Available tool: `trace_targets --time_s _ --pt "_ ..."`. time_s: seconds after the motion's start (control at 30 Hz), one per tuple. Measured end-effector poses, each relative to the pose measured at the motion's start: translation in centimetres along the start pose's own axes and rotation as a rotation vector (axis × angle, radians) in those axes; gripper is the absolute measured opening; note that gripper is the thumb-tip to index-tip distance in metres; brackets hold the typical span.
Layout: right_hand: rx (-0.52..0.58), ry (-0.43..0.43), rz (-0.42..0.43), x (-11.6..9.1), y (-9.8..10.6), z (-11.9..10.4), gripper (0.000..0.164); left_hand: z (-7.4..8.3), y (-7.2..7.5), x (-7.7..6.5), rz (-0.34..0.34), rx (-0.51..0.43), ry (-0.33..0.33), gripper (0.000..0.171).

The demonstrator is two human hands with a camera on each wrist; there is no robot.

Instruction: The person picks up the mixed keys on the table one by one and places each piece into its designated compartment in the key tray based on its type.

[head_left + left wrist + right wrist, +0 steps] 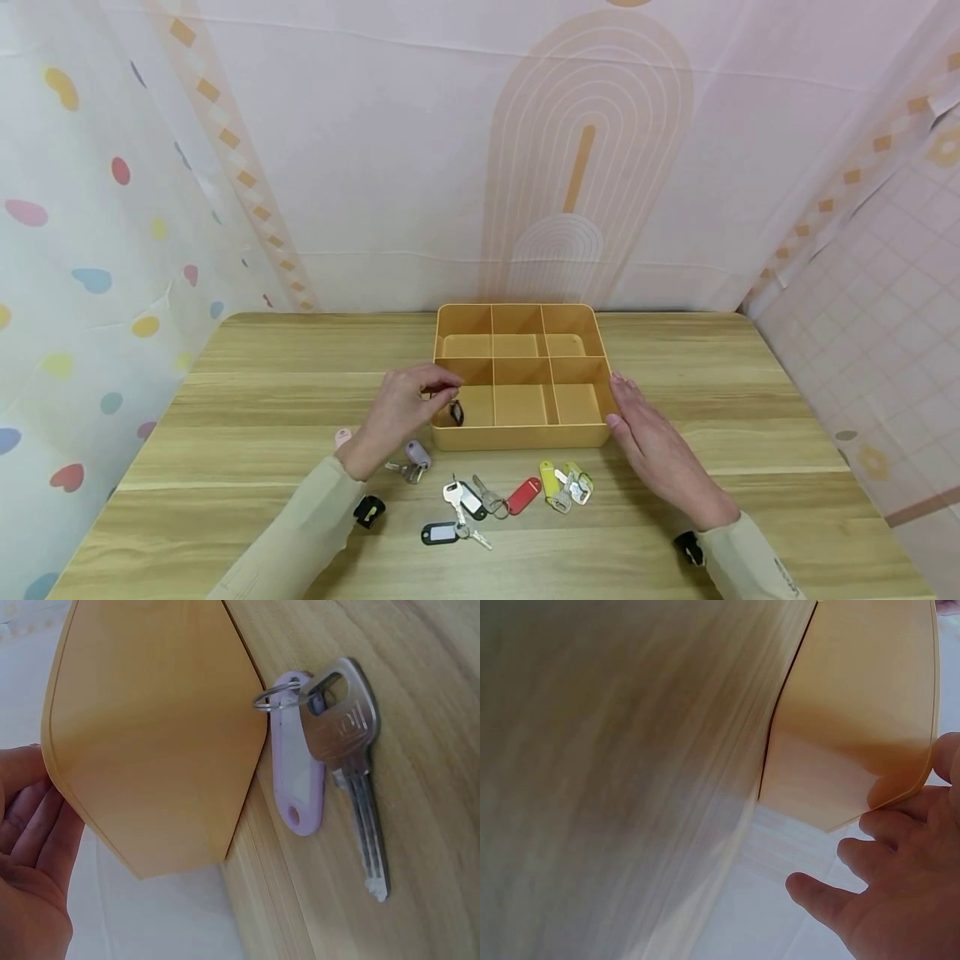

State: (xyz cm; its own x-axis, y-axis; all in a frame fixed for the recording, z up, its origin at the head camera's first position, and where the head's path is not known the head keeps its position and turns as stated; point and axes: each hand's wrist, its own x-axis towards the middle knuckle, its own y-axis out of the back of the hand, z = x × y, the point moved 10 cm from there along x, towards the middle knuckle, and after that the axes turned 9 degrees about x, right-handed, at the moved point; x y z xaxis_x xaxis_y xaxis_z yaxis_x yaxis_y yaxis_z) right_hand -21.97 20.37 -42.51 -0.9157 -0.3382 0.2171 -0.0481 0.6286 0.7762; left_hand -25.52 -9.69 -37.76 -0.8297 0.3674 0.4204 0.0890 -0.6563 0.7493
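Observation:
A tan organizer box (521, 437) with several compartments stands at the middle back of the table. My left hand (405, 404) is over its front left compartment, thumb and fingertips pinched together. From them hangs a small black key tag (457, 412), inside that compartment. In the left wrist view the box wall hides what those fingertips hold. My right hand (656, 442) rests against the right side of the box, its thumb at the front corner of the rim; in the right wrist view its fingers (817, 896) are spread loosely, some touching the box edge.
In front of the box lie keys with a purple tag (298, 780), a red tag (524, 496), yellow tags (550, 481) and dark tags (439, 533). A pink tag (342, 436) shows beside my left wrist. A patterned curtain (375, 167) stands behind the table (300, 358).

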Motion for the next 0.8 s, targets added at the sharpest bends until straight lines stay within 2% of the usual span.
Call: trace_targets --time_s 0.13,0.47,0.8 --pt "0.005 -0.007 0.0 0.0 0.0 0.1 0.06 -0.1 -0.2 0.0 -0.003 0.01 0.007 0.022" --pt "0.012 -0.016 -0.003 0.1 0.0 0.2 0.06 0.0 -0.1 -0.3 -0.05 0.048 0.034 0.052" --pt "0.016 -0.012 -0.004 0.1 0.0 0.2 0.06 0.0 1.0 -2.0 -0.142 0.039 0.046 0.071"
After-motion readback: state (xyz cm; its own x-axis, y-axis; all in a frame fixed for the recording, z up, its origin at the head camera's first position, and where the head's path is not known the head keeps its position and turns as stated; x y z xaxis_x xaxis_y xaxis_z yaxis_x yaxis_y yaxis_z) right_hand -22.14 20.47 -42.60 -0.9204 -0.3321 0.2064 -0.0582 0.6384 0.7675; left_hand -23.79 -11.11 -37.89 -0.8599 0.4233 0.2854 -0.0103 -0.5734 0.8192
